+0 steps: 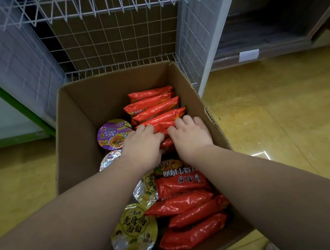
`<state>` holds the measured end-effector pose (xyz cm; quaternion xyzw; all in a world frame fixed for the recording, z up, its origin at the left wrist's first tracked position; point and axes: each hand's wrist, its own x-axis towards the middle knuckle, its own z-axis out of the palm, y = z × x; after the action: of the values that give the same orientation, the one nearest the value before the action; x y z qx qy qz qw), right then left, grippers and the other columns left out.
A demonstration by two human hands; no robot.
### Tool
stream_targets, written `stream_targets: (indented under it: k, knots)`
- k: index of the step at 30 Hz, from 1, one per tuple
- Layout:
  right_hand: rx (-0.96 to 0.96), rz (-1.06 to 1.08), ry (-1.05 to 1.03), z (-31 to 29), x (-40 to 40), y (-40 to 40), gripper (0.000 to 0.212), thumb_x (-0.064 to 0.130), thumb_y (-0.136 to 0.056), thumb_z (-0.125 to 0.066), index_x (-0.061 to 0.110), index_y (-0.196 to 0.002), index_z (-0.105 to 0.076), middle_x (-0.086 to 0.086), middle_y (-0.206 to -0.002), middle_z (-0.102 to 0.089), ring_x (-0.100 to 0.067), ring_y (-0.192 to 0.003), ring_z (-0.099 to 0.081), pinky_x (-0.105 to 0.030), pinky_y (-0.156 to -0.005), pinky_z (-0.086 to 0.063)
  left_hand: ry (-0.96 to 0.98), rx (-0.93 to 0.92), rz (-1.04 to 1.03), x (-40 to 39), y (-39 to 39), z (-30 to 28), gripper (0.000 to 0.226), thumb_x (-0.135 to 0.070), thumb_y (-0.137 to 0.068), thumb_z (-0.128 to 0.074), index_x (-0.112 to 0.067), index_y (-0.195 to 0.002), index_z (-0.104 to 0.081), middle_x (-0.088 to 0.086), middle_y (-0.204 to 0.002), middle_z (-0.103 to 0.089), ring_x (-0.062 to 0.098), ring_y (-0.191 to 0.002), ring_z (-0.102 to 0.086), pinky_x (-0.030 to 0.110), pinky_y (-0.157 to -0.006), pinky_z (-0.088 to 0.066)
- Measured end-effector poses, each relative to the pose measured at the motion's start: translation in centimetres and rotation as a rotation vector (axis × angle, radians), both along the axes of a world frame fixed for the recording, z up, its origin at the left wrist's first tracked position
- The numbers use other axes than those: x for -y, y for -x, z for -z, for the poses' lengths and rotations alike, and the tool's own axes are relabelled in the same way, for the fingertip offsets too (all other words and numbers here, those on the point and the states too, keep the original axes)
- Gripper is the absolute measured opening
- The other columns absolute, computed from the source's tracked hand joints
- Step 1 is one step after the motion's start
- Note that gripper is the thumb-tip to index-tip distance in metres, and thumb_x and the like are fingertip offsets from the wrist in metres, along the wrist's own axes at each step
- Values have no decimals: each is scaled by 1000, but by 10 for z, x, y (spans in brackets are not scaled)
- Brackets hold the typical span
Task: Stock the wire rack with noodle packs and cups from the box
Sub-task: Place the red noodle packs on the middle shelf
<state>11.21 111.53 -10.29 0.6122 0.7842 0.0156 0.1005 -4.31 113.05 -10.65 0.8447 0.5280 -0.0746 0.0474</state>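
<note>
red noodle packs [160, 117] gripped by left hand [142, 144] and right hand [191, 137]; cup [133, 228] reads 老母鸡汤面

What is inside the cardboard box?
The cardboard box holds red noodle packs along its right side and noodle cups on the left. Both hands and forearms cover some packs; lower layers are hidden.

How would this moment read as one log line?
stage: picking | hands: both gripping red noodle packs | location: cardboard box | wire rack: unstocked

red noodle packs [155, 109], purple cup [114, 133], yellow cup [133, 229], brown box [76, 120], white wire rack [113, 47].
</note>
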Motion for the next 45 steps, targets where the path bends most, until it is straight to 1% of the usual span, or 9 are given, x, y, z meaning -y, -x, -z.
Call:
stream_targets:
  k: [6, 10, 15, 25, 28, 30, 37, 41, 45]
  knots:
    - [2, -27, 58, -3, 2, -2, 43, 31, -89, -64, 24, -129, -49, -2, -128, -61, -27, -124, -50, -44, -106, -35, 25, 45, -11, 7, -2, -3, 31, -40, -94, -63, -27, -123, -61, -3, -122, -61, 26, -119, -53, 43, -98, -45]
    - [-60, -3, 92, -17, 5, -3, 51, 29, -81, -72, 24, -125, -46, -1, -120, -66, -28, -117, -57, -44, -99, -42, 123, 204, -89, 9, 3, -13, 21, -32, -90, -65, -33, -97, -45, -5, -104, -58, 27, -106, -61, 37, -75, -47]
    - [-200, 28, 125, -43, 0, -3, 48, 33, -81, -73, 25, -121, -47, 2, -101, -58, -29, -100, -61, -38, -71, -44, 228, 316, -208, -1, 15, -43, 27, -26, -94, -71, -31, -119, -65, 0, -113, -70, 28, -106, -65, 38, -86, -55]
    - [-248, -22, 166, -149, -39, 8, 26, 44, -80, -74, 32, -99, -60, 8, -85, -60, -19, -80, -60, -30, -63, -47, 170, 649, -478, -16, 33, -135, 15, -22, -87, -79, -32, -95, -72, -8, -91, -72, 16, -85, -70, 24, -66, -53]
    - [-293, 7, 122, -183, -49, 14, 25, 44, -78, -74, 31, -97, -63, 9, -84, -61, -20, -80, -61, -31, -67, -50, 10, 710, -646, -22, 37, -166, 41, -36, -88, -78, -31, -125, -63, -3, -121, -63, 17, -95, -67, 17, -66, -53]
    - [-333, 53, 45, -210, -55, 20, 24, 43, -78, -74, 29, -97, -67, 8, -84, -62, -21, -82, -63, -32, -68, -53, -38, 770, -849, -32, 42, -189, 61, -51, -90, -70, -24, -141, -51, 6, -132, -60, 27, -99, -68, 31, -83, -58]
    - [-414, 160, -209, -267, -54, 48, 36, 41, -82, -76, 24, -109, -59, 3, -92, -56, -23, -81, -55, -35, -66, -45, 507, 1335, -1043, -36, 39, -264, 99, -90, -84, -50, -20, -154, -44, 21, -140, -59, 43, -109, -68, 58, -98, -56]
    - [-496, 165, -373, -291, -53, 71, 46, 38, -81, -79, 24, -118, -56, 0, -103, -57, -26, -94, -62, -38, -69, -46, 579, 1488, -895, -42, 35, -303, 61, -79, -90, -57, -22, -109, -68, 16, -119, -70, 39, -107, -71, 56, -103, -55]
    - [-695, 108, -464, -288, -53, 88, 46, 41, -85, -70, 27, -125, -51, 4, -115, -55, -22, -107, -58, -40, -78, -50, 396, 1501, -880, -59, 41, -318, 37, -42, -91, -73, -14, -115, -73, 9, -97, -77, 27, -81, -67, 41, -71, -62]
